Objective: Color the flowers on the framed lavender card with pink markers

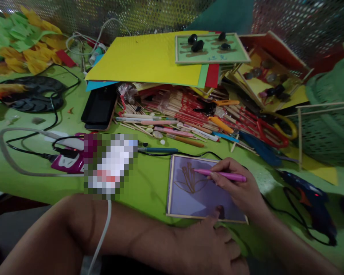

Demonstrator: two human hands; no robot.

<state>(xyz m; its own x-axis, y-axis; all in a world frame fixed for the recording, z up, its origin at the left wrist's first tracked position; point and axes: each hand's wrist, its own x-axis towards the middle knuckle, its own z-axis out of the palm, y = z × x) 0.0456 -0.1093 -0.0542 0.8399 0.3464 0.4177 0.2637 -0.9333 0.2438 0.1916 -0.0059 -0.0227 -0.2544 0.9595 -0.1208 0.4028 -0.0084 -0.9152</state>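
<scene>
A small framed lilac board (189, 196) with a brown plant-like drawing lies on the green table (149, 183) in front of me. My right hand (240, 187) grips a pink pen (220, 175) and its tip rests on the drawing near the top. My left hand (209, 240) lies at the board's near edge, fingers curled, with the thumb pressing on the board's lower rim.
Behind the board lie pens, wooden sticks, red scissors (268, 131) and a black phone (99, 109). Yellow card sheets (149, 57) and framed pebble pictures (210, 47) are stacked further back. A blue glue gun (312, 198) lies at right, a power strip (68, 158) with cables at left.
</scene>
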